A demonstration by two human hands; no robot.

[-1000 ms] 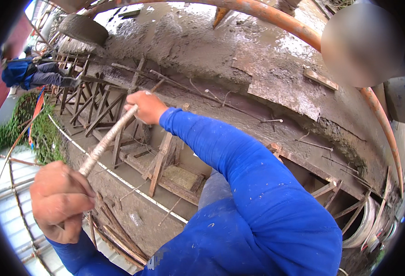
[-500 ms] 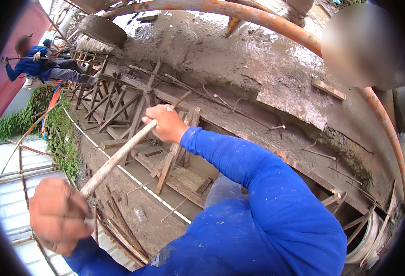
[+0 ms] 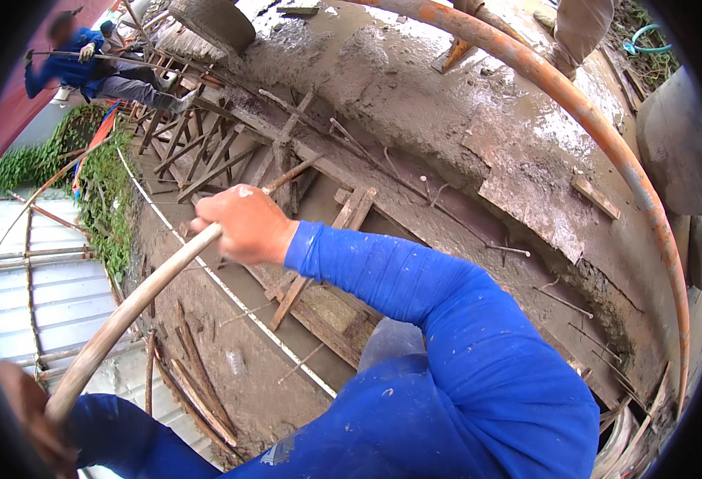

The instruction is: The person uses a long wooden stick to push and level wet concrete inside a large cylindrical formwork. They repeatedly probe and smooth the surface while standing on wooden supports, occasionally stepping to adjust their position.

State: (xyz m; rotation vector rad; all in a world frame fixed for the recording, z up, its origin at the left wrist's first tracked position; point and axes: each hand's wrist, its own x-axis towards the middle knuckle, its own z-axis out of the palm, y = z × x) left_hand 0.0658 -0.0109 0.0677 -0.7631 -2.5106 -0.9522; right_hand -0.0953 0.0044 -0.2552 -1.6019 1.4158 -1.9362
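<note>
A long wooden pole (image 3: 135, 302), like a tool handle, slants from the lower left up toward the middle. My right hand (image 3: 247, 225) is wrapped round it partway along, with the pole running on past the knuckles. At the left rim my left hand (image 3: 38, 419), blurred and partly in the dark border, grips the near end. The pole's far end reaches the edge of wet concrete (image 3: 415, 104), and I cannot make out any head on it. Beneath my right hand are timber formwork braces (image 3: 319, 271). Reinforcing bars (image 3: 470, 227) stick out along the muddy trench beyond.
A thick orange-stained pipe (image 3: 606, 136) arches across the far right. At the upper left, a person in blue (image 3: 87, 64) holds a long pole. A tyre (image 3: 211, 24) lies on the concrete. Loose sticks (image 3: 199, 391) and a metal sheet roof (image 3: 19, 279) are at the left.
Both my hands have moved left with the pole, the left one also down toward the rim. The view has shifted, and a large blurred round shape at the upper right no longer shows.
</note>
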